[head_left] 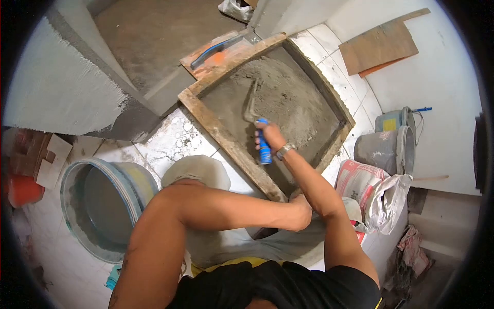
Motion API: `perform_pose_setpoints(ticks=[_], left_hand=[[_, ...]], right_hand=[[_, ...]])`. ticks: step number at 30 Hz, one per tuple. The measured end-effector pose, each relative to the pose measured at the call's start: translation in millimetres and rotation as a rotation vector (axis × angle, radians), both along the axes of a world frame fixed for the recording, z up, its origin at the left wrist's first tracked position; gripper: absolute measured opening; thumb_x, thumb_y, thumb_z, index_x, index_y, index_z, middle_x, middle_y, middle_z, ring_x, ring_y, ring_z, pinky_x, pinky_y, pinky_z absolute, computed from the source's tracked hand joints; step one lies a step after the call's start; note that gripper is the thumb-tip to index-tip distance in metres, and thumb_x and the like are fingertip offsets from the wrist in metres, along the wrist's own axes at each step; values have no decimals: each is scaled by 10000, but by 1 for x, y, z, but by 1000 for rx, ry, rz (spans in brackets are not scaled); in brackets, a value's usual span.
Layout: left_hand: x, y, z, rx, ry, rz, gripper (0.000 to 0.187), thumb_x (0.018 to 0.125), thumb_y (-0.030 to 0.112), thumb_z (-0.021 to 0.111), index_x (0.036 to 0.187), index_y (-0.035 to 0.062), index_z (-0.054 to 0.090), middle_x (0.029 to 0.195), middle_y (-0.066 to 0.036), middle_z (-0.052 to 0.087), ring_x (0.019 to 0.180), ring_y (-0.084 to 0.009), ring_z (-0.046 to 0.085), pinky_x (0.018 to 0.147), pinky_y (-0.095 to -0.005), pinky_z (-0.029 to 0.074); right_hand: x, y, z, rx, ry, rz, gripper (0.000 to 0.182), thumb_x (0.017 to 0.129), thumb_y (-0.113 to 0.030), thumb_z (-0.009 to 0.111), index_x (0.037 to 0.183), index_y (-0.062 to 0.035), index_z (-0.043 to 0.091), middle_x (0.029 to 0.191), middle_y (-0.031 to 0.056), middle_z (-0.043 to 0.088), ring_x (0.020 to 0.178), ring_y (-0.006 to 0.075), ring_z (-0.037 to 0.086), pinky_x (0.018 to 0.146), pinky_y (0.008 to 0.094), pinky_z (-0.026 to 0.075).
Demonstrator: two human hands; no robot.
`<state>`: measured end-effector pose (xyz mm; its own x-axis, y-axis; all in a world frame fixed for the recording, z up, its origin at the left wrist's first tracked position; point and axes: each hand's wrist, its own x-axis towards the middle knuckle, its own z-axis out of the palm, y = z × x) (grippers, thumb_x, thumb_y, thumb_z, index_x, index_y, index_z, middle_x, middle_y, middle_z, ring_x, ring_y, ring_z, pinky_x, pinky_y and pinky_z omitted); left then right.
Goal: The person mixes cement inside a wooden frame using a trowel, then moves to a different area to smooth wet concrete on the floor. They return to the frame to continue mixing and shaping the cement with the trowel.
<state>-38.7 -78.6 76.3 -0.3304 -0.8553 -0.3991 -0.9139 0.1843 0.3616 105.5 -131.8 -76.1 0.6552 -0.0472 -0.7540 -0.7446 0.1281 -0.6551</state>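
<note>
My right hand point(271, 136), with a watch on its wrist, is wrapped round the blue handle of a trowel point(265, 154). The trowel's mortar-coated blade reaches into a heap of grey sandy mix point(288, 98). A square wooden mixing box point(221, 139) holds this mix on the tiled floor. By the box's near corner, my left hand point(298, 212) is closed, its fingers mostly turned from view. A dark edge shows below the left wrist, but what that hand grips cannot be made out.
Left of my legs stands a large bucket point(136, 193) with grey residue. A blue-handled float point(213, 51) lies on a board beyond the box. To the right are more buckets point(378, 152) and a cement sack point(357, 180). A rough-plastered wall edge point(98, 77) juts in at left.
</note>
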Motion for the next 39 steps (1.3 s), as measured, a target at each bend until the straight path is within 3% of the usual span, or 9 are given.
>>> perform_pose_setpoints(ticks=[5, 7, 11, 13, 22, 27, 31, 37, 39], left_hand=[[-27, -7, -19, 90, 9, -144, 313, 883, 186, 579, 1177, 145, 676, 1290, -34, 607, 1167, -237, 571, 838, -476, 472], [-43, -10, -42, 71, -12, -85, 435, 815, 313, 693, 1236, 215, 642, 1343, 33, 562, 1200, -207, 546, 938, -518, 446], [-36, 3, -38, 2, -132, -151, 432, 843, 315, 650, 1258, 201, 622, 1388, 9, 523, 1269, -189, 483, 960, -507, 438], [-27, 10, -28, -2, -114, -37, 498, 925, 247, 478, 1416, 172, 454, 1531, -32, 336, 1415, -252, 278, 1119, -461, 258], [-23, 7, -42, -52, 15, -10, 520, 914, 282, 479, 1424, 187, 440, 1528, -29, 340, 1409, -226, 284, 1123, -422, 261], [-29, 8, -60, -51, 41, -40, 532, 908, 301, 479, 1428, 196, 433, 1526, -28, 342, 1406, -212, 288, 1125, -400, 262], [-45, 11, -74, 1, 42, -125, 542, 904, 317, 479, 1431, 203, 427, 1524, -27, 344, 1403, -201, 291, 1126, -382, 263], [-57, 19, -24, 108, 34, -285, 400, 842, 280, 603, 1236, 219, 632, 1346, 6, 561, 1251, -205, 501, 1022, -419, 386], [-55, 16, -19, 135, 43, -273, 362, 845, 291, 601, 1194, 216, 661, 1313, 5, 589, 1221, -219, 530, 1003, -430, 402]], right_hand=[[11, 63, 1, 326, 48, -153, 179, 945, -218, 544, 950, -51, 479, 734, 64, 542, 574, 178, 549, 495, 369, 529], [25, 85, -6, 399, 25, -198, 163, 937, -207, 545, 953, -60, 476, 723, 60, 528, 579, 184, 544, 508, 397, 529], [53, 114, -11, 489, 3, -250, 187, 936, -218, 543, 989, -61, 455, 730, 74, 513, 581, 211, 537, 508, 430, 518], [65, 124, -12, 424, -16, -241, 197, 935, -225, 541, 1008, -60, 459, 744, 78, 516, 582, 216, 541, 502, 428, 519], [122, 94, -57, 179, -107, -281, 211, 921, -212, 533, 1052, -56, 479, 742, 70, 500, 568, 199, 534, 500, 414, 517], [122, 84, -52, -143, -114, -370, 258, 905, -218, 570, 929, 38, 547, 669, 103, 558, 496, 223, 564, 402, 378, 489], [98, 60, -44, -303, -136, -371, 251, 900, -225, 597, 889, 23, 559, 640, 105, 564, 485, 198, 562, 391, 365, 479], [31, 53, -9, -50, -277, -626, 204, 891, -222, 597, 925, -50, 492, 676, 46, 509, 508, 159, 517, 397, 345, 478], [24, 56, 2, 70, -238, -523, 198, 892, -226, 592, 929, -64, 484, 680, 40, 509, 508, 158, 516, 397, 341, 476]])
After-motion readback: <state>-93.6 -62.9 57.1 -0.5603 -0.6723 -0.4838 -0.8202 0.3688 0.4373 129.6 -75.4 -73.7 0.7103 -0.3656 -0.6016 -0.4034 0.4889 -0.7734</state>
